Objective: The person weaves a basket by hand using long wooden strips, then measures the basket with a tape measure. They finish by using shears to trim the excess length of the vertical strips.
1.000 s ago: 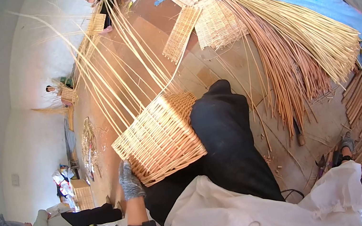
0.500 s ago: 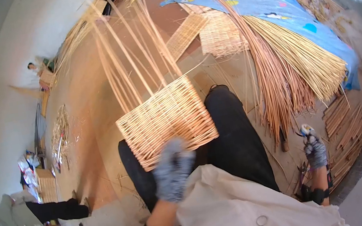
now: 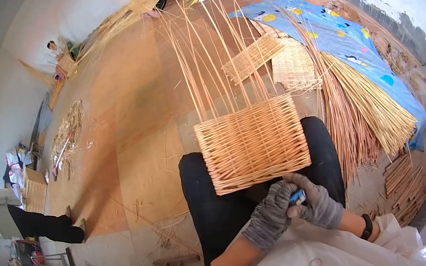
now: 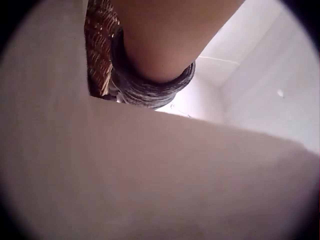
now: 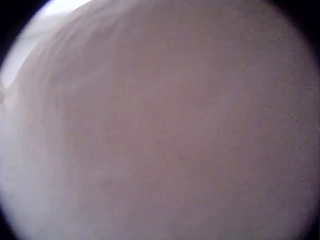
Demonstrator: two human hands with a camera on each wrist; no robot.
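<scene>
In the head view, a half-woven wicker basket (image 3: 254, 145) rests on the person's lap, its solid woven side facing up and long loose stakes (image 3: 219, 69) fanning away from its far edge. Just below its near edge, both grey-gloved hands meet. The right hand (image 3: 320, 206) grips a small blue-and-dark object (image 3: 296, 197), mostly hidden by fingers. The left hand (image 3: 268, 215) holds the same object from the other side, fingers curled. In the left wrist view a glove cuff (image 4: 150, 92) and a strip of dark wickerwork (image 4: 98, 47) show past pale cloth. Pale cloth fills the right wrist view.
Bundles of reddish rods (image 3: 347, 132) and pale rods (image 3: 373, 102) lie right, beside a blue patterned cloth (image 3: 330, 21). Woven panels (image 3: 292, 65) lie beyond the basket. At left stands a person in dark trousers (image 3: 44, 225); others sit far back.
The left hand has left the basket's lower left corner and come to the middle. The right hand has brought the small object in from the far right to meet it. The basket now sits squarer.
</scene>
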